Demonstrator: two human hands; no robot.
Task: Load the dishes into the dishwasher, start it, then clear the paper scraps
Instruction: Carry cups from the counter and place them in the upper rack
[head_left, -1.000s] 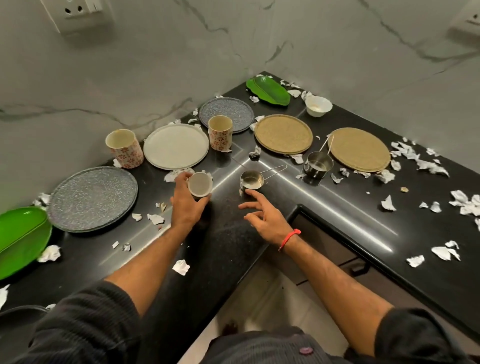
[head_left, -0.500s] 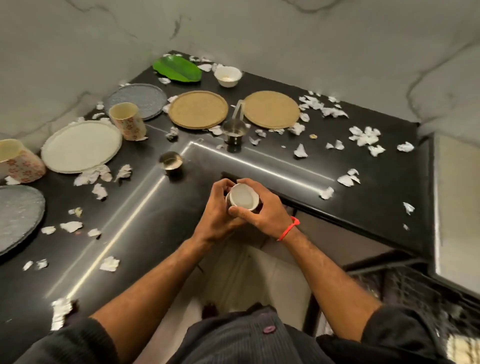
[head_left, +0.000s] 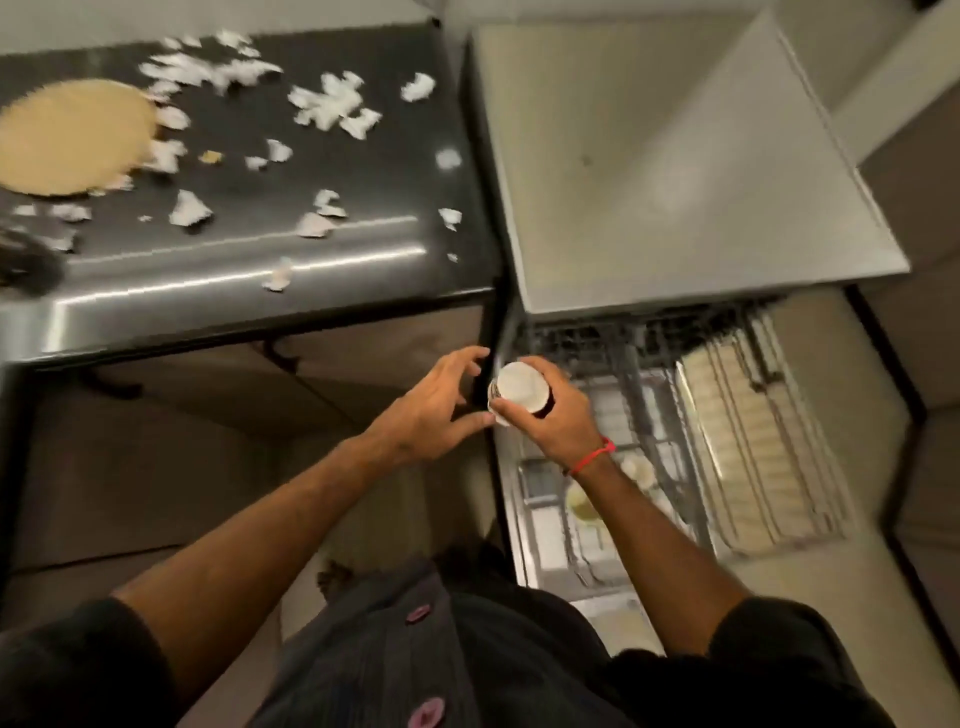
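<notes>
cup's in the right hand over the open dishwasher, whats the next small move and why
Probably lower the cup into a free spot in the pulled-out rack. The right hand grips it right above the rack, and the left hand is open beside it, holding nothing.

A black glossy counter (head_left: 363, 234) fills the upper left, with bright streaks of light reflected along its front edge. Below it stand brown cabinet fronts (head_left: 171, 415) with a dark handle (head_left: 283, 353). A pale floor (head_left: 857, 597) shows at the lower right, and a light wall (head_left: 883, 93) rises at the upper right. The picture is blurred throughout.
</notes>
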